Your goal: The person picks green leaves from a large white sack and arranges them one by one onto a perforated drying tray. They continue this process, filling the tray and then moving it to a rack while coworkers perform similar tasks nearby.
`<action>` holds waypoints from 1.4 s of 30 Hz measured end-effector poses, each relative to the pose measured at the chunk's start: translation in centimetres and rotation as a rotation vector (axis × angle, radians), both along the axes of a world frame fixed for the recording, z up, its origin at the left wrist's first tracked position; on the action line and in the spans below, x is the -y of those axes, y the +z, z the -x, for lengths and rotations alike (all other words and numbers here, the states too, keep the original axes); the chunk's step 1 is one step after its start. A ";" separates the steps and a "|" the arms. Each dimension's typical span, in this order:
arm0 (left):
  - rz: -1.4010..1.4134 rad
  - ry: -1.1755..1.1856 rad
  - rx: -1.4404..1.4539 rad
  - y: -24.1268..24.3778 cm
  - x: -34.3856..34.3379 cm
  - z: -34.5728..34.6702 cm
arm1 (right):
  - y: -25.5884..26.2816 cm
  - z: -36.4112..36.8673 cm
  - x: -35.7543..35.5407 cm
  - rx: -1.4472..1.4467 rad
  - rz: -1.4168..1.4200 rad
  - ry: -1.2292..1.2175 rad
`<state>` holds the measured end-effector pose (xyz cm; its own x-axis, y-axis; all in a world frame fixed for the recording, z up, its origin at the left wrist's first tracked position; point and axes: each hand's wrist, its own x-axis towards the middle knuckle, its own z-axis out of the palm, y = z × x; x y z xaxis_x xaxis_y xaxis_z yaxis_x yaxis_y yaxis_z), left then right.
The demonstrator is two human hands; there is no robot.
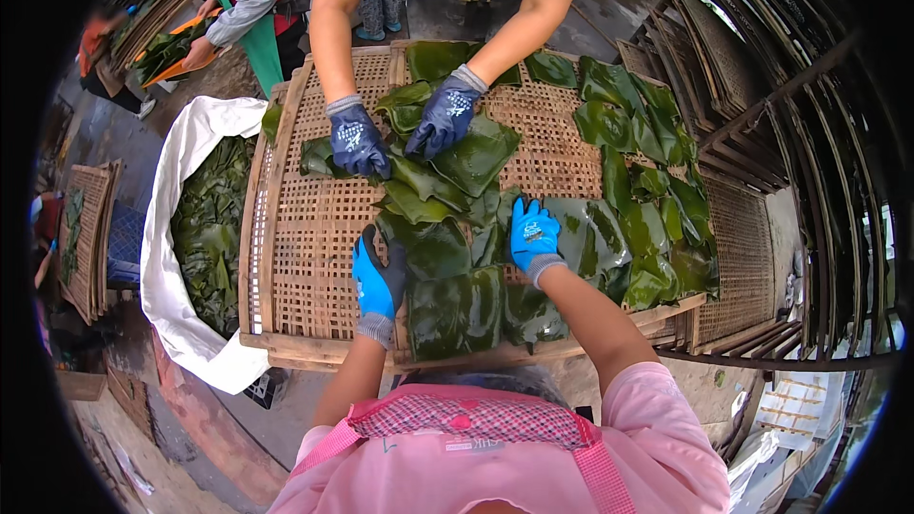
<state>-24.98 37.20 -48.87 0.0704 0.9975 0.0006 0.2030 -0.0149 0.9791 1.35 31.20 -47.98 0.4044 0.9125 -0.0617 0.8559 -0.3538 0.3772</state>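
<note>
My left hand (377,275), in a blue glove with a dark palm, is at the left edge of the dark green, glossy kelp sheets (428,250). Its thumb and fingers are apart, with nothing visible between them. Further right, my right hand (534,234), gloved the same way, rests on a kelp sheet (589,235) with its fingers bent down. Whether it pinches the edge is hidden. Both hands are over a woven bamboo drying tray (314,243). Overlapping, crumpled kelp pieces (421,189) lie just beyond them.
Opposite me, a person's dark-blue gloved hands (446,114) handle kelp on the same tray. A white sack (164,228) full of kelp stands at the left. Racks of trays (778,107) rise on the right. Another person carries kelp in an orange holder (178,71).
</note>
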 end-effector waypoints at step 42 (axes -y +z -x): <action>0.131 -0.068 0.146 -0.1 8.3 -4.3 | 2.8 1.5 -2.8 -0.513 0.080 -0.045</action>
<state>-20.63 28.92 -49.00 0.1466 0.9826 -0.1141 0.0618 0.1060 0.9924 -0.19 33.98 -45.16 0.3428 0.8791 -0.3311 0.9223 -0.3819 -0.0591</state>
